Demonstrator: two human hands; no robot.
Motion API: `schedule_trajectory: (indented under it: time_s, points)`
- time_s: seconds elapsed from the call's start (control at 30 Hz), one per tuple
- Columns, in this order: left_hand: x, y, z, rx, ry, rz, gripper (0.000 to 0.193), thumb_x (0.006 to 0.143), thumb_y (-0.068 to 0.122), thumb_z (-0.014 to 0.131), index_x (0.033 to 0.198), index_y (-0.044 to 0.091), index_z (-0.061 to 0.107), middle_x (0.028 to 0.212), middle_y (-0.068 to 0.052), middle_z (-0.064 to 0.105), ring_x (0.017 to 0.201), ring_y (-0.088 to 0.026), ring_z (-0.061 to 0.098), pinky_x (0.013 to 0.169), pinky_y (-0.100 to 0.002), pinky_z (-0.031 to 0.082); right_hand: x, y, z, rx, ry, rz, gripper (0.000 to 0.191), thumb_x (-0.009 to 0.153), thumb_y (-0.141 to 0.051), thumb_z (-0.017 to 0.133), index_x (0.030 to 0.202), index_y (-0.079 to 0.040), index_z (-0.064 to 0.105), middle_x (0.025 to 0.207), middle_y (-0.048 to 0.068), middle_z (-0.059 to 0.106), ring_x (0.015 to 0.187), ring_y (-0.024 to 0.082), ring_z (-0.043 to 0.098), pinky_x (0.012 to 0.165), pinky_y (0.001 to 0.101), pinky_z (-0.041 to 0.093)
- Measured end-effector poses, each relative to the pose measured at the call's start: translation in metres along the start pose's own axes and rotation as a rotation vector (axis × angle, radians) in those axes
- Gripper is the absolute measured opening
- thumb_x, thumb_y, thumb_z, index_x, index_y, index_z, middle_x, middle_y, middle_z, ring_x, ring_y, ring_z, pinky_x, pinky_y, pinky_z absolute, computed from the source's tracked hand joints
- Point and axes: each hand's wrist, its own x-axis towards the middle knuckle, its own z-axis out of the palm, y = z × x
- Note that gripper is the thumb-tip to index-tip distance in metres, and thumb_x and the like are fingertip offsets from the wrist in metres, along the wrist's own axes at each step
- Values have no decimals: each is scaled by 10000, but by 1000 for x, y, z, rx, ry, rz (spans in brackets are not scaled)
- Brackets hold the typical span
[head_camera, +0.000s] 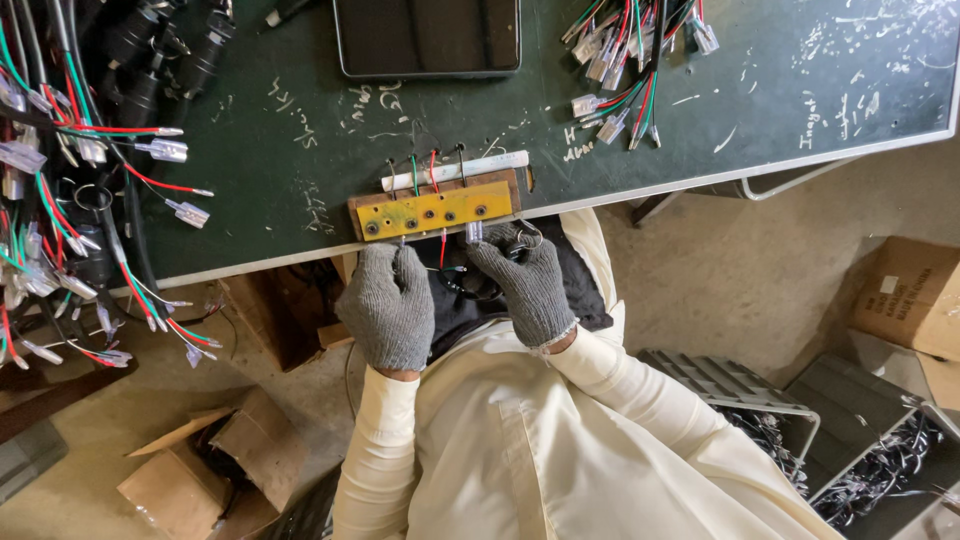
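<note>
Green workbench, scrawled with chalk, with a yellow jig board at its near edge.

Both hands wear grey knit gloves. Just below the board, the right hand pinches a small clear connector on a red wire, while the left hand is curled shut around thin wires. Wire harness bundles lie at left.

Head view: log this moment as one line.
left hand: gloved, below yellow jig | right hand: gloved, pinching small clear connector | wire bundles on green table
</note>
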Motion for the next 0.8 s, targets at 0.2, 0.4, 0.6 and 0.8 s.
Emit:
schedule_trajectory:
  time_s: [0.2,0.4,0.6,0.8]
  points:
    - [7,0,2,16,33,50,141,985,98,715,889,71,615,760,-113,655,681,-315,681,631,-405,530,-1,1,1,-19,-18,-35,184,945,-108,695,1069,22,733,853,82,786,637,105,689,563,230,544]
    - [-2,11,-9,-38,79,117,109,984,107,721,1052,51,657,900,-133,706,773,-324,707,689,-402,557,-2,0,1,7,6,-21,152,922,-98,705,1027,10,725,831,67,760,655,107,705,572,238,558]
    - [-7,13,-17,-130,-151,305,145,945,109,744,1053,41,674,879,-123,688,763,-329,689,694,-431,536,-2,3,1,-31,-16,-115,149,989,-105,720,1030,38,736,827,71,723,676,97,650,599,237,537]
    - [-11,11,-6,-105,-27,150,85,959,68,729,979,70,646,892,-115,694,775,-320,693,713,-409,555,-2,1,-2,-33,-30,-45,164,944,-111,703,1035,19,741,860,97,774,694,127,713,614,251,573]
